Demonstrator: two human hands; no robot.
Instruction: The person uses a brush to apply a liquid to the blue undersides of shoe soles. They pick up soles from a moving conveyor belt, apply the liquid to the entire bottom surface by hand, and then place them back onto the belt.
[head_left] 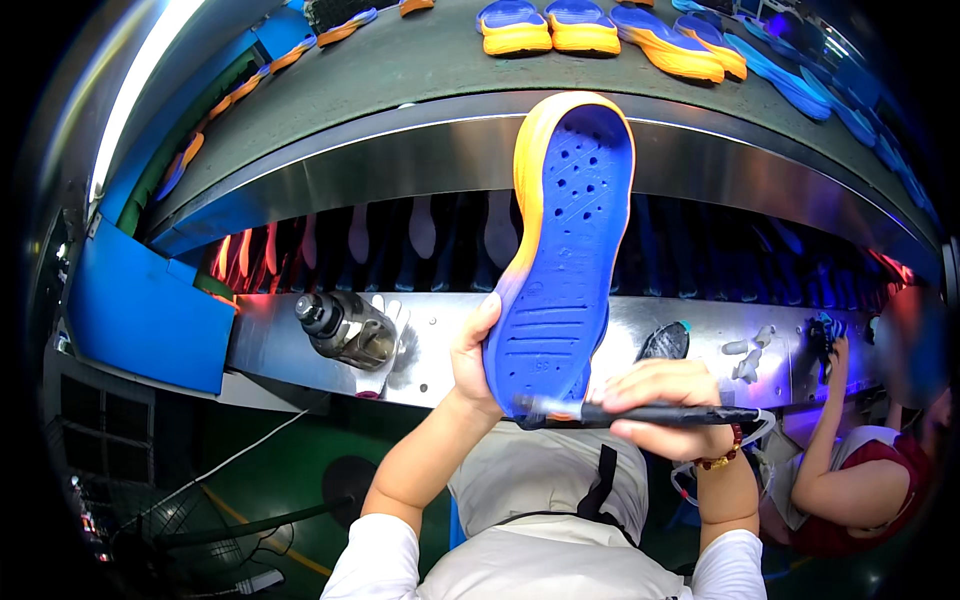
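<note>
Upright in front of me stands a shoe sole (572, 270), with a blue inner face and a yellow-orange sidewall. Holes dot its upper part, and grooves cross the lower part. My left hand (474, 352) grips its left edge, thumb at the front and the other fingers hidden behind. Closed around a brush with a black handle (690, 413) is my right hand (665, 392). The brush lies nearly level, its pale bristles against the bottom end of the sole. A thin tube loops from the back of the handle near my wrist.
Yellow-and-blue soles (578, 28) rest on the green conveyor belt (400, 70). Below it, a metal ledge (460, 310) carries a dark bottle (345, 328) and a black oval piece (665, 341). More soles line a dark rack under the belt. Another person (860, 485) works at the right.
</note>
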